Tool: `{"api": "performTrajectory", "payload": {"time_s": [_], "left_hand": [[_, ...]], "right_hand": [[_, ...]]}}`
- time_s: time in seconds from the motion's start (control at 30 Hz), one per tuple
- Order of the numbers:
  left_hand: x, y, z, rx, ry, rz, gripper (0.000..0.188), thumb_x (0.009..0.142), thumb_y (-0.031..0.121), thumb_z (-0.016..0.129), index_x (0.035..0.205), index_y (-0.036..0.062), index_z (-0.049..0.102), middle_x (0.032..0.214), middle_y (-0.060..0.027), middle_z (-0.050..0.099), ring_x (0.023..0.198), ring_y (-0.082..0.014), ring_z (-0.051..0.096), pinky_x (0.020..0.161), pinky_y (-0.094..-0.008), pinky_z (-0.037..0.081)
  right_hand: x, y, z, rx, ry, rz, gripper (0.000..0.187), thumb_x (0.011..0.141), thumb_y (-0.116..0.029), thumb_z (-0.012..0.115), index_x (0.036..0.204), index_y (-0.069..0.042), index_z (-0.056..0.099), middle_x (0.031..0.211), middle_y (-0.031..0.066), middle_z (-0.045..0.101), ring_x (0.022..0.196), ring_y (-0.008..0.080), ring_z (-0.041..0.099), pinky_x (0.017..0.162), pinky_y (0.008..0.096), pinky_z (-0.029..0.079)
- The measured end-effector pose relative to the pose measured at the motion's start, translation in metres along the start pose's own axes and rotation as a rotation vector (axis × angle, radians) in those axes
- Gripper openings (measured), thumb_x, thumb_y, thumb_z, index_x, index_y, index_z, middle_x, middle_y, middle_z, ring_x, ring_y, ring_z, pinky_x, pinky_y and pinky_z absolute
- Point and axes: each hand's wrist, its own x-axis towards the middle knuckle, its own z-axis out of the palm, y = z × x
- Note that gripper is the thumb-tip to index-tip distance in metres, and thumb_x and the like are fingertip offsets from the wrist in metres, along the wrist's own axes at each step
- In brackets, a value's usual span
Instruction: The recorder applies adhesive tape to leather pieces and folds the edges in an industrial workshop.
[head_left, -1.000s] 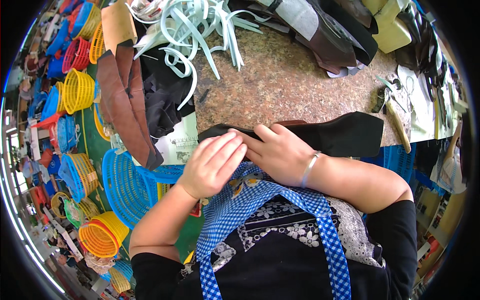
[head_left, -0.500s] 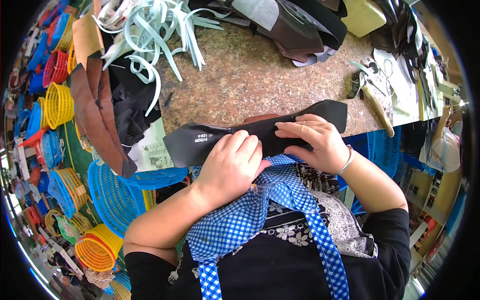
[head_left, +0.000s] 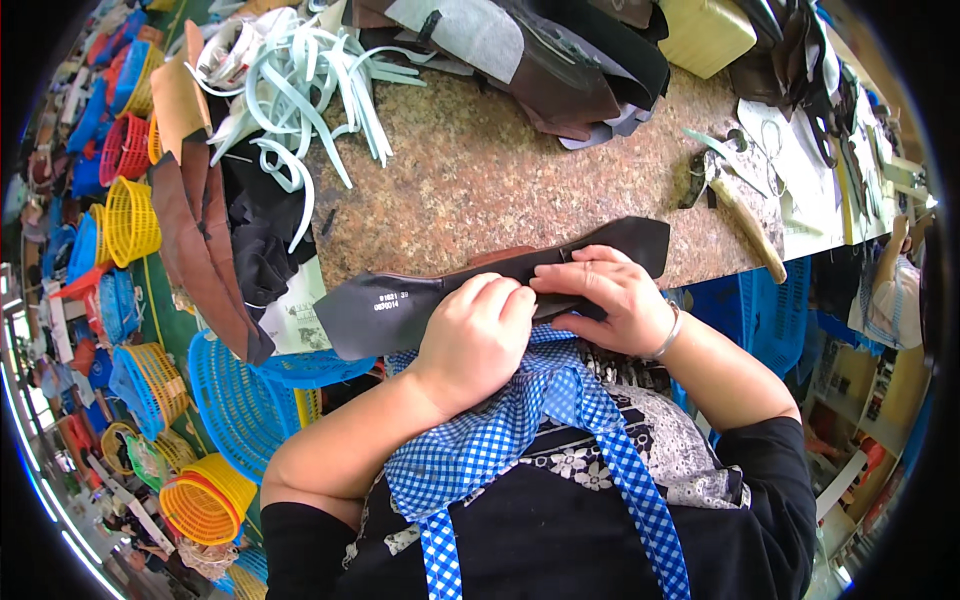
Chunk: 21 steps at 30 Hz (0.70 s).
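A long black leather piece with white printed marks and flared ends lies along the table's near edge. Brown leather shows along the middle of its far edge. My left hand is closed over the piece just left of its middle, fingers curled on its face. With bent fingers and the thumb below, my right hand grips the same piece right of the middle. The fingertips of both hands almost meet. Part of the leather is hidden under the hands.
Pale strips pile at the far left, beside brown leather pieces and black scraps. More cut leather and a yellowish block stand at the back. A wooden-handled tool and scissors lie right. Blue baskets sit below the table.
The right hand has moved closer to the left along the leather piece. The whole view has shifted slightly. Both hands keep their hold.
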Motion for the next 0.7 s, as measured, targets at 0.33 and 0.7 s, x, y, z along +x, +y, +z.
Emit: {"api": "performTrajectory", "payload": {"time_s": [0.33, 0.7], "left_hand": [[-0.008, -0.013, -0.008, 0.043, -0.015, 0.321, 0.022, 0.078, 0.011, 0.065, 0.099, 0.0044, 0.069, 0.103, -0.0118, 0.067, 0.1, -0.0277, 0.067, 0.091, -0.0437, 0.055], [-0.032, -0.052, -0.092, -0.871, 0.762, -0.404, 0.059, 0.089, -0.007, 0.065, 0.142, -0.0044, 0.04, 0.139, -0.0152, 0.053, 0.125, -0.0228, 0.055, 0.107, -0.0367, 0.042]], "right_hand": [[0.01, -0.025, 0.012, -0.367, 0.049, -0.194, 0.041, 0.07, -0.017, 0.075, 0.107, -0.001, 0.068, 0.089, 0.0054, 0.064, 0.077, 0.0214, 0.061, 0.074, 0.0337, 0.051], [0.128, -0.043, 0.006, -0.022, 0.239, 0.092, 0.029, 0.074, -0.025, 0.085, 0.085, -0.007, 0.065, 0.072, 0.0062, 0.062, 0.067, 0.0187, 0.063, 0.061, 0.0325, 0.051]]}}
